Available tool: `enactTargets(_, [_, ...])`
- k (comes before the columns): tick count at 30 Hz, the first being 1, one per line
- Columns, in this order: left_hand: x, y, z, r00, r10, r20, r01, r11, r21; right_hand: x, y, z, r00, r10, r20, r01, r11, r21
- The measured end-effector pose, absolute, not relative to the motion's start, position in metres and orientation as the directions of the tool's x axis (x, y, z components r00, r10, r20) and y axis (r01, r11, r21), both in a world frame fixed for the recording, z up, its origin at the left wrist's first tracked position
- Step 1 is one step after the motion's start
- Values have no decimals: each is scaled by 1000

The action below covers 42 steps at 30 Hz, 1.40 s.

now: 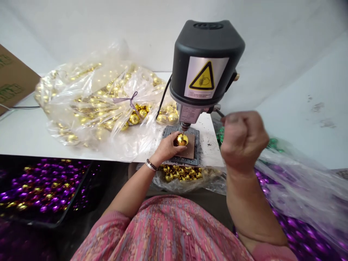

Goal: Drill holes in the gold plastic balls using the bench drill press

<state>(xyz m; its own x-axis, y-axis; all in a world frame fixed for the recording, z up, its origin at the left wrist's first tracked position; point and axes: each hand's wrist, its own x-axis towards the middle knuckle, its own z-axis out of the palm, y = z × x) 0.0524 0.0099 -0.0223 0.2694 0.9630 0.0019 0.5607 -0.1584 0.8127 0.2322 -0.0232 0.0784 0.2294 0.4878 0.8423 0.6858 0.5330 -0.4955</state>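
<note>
My left hand [169,146] is closed around a shiny gold ball [182,139], thumb and fingers on its sides. The ball rests over a brown board [189,149] on the grey base plate [197,137] of a small bench drill press [208,69]. Right above the ball is the drill's chuck [185,126], its bit at the ball's top; whether it has gone in I cannot tell. My right hand [243,139] is wrapped in a fist round the end of the drill's feed lever [219,112], off to the machine's right side.
A large clear bag of gold balls [92,105] lies on the white table [21,139]. Under the table edge hangs an open bag of gold balls [182,173]. A black tray [67,210] of purple and gold balls stands lower left; purple balls [307,235] fill the lower right.
</note>
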Motion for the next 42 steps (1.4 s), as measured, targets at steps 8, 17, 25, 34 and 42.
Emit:
enactTargets(8, [2,-46,-18,527,837,-146,604,-248,757,226,-13,103,353,546,760,568,520,-638])
enactTargets(17, [-36,-61,-11,363,932,19,593,-246,767,229,-20,88,406,563,720,590,440,-677])
enactTargets(25, [-91,59,6,-307,938,159,795,161,585,232,-23,81,385,561,733,615,436,-657])
enactTargets(34, [-87,106,-11,-302,953,-1,924,293,245,235,-26,78,361,560,745,637,435,-636])
enactTargets(42, [-88,80,3,-362,929,72,798,269,540,230,-26,76,348,542,765,609,489,-624])
